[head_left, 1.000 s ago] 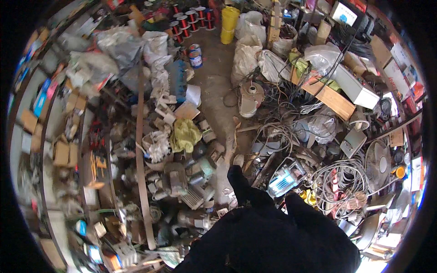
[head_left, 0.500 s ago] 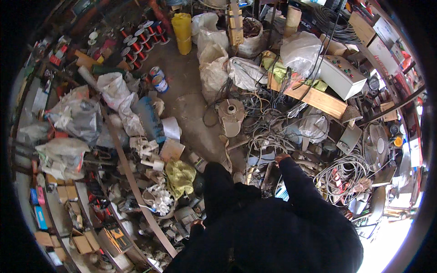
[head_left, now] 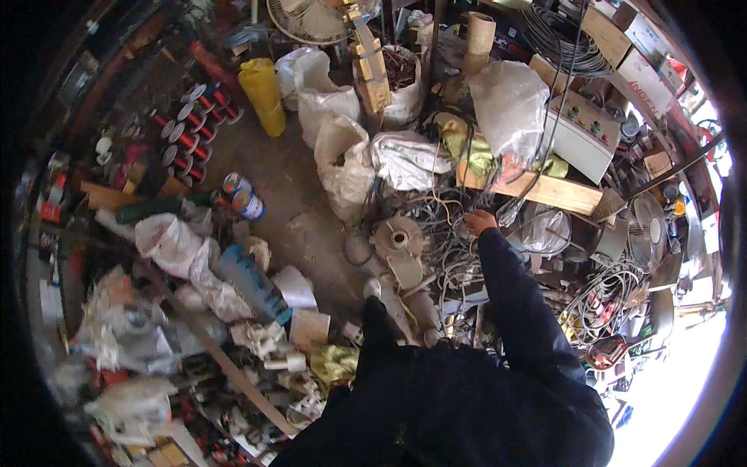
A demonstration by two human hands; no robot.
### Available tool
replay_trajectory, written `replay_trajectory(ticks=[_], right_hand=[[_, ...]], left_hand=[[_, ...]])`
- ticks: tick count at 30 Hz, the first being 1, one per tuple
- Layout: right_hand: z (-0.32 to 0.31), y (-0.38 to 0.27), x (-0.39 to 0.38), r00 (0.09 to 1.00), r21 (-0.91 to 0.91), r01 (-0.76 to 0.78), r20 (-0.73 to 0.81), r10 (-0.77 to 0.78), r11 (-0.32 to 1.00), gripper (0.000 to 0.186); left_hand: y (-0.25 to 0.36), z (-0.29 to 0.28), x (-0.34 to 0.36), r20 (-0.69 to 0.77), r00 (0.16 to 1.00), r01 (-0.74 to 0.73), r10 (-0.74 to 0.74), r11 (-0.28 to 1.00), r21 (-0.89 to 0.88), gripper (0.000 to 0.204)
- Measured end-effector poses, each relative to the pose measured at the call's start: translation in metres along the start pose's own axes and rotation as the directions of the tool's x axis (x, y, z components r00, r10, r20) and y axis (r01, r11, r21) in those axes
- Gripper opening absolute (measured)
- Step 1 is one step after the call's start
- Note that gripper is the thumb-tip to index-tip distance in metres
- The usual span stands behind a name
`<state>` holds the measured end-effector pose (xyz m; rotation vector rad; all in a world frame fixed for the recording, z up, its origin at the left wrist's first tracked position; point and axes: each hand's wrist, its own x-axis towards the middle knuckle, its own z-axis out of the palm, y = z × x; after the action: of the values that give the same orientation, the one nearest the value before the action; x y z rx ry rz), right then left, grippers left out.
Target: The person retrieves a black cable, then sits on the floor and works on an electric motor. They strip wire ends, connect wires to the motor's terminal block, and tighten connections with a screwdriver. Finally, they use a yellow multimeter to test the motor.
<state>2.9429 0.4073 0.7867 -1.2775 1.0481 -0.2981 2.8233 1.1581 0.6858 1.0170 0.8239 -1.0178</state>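
My right hand (head_left: pixel 481 222) reaches out over a tangled heap of dark and grey cables (head_left: pixel 459 268), below the near edge of a wooden board (head_left: pixel 537 191). Its fingers look bent, but whether they grip a cable is too small to tell. To the left of that hand, on the floor, stands a round grey cast-metal housing (head_left: pixel 399 239) with a hole in its top. A light-toed shoe (head_left: pixel 373 288) on my leg shows just below the housing. My left hand is out of sight behind my dark clothing.
White sacks (head_left: pixel 342 163) and a yellow roll (head_left: pixel 263 97) stand farther off. A control box (head_left: pixel 583 140) with buttons sits at the right, above a fan (head_left: pixel 647 226). On the left lie red wire spools (head_left: pixel 187 140), paint cans (head_left: pixel 247 204), a blue cylinder (head_left: pixel 253 280) and a long rail (head_left: pixel 210 342).
My right hand has moved forward, farther over the cables. My left hand, partly visible before, has gone out of sight. The view has turned, and a shoe now shows beside the housing.
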Motion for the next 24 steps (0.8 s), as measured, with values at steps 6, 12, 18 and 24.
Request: replay_trajectory(ticks=[6,12,18,24], right_hand=[[0.085,-0.042,0.112,0.987,0.006,-0.073,-0.144,0.073,0.997,0.053],[0.105,-0.048,0.165,0.939,-0.304,0.073,-0.299,-0.168,0.95,0.034],[0.096,-0.09,0.158,0.815,-0.372,0.293,-0.384,-0.433,0.881,0.028],[0.024,-0.28,0.063,0.593,-0.4,0.544,-0.438,-0.676,0.737,0.025]], left_hand=[[0.165,-0.008,0.026,0.956,0.199,0.454,-0.216,0.885,0.106,0.04],[0.244,-0.015,0.031,0.944,0.323,0.472,-0.065,0.876,-0.102,0.046],[0.275,0.008,0.064,0.931,0.347,0.503,-0.114,0.86,-0.083,0.041],[0.262,0.048,0.102,0.129,0.983,0.125,-0.134,0.989,0.078,0.028]])
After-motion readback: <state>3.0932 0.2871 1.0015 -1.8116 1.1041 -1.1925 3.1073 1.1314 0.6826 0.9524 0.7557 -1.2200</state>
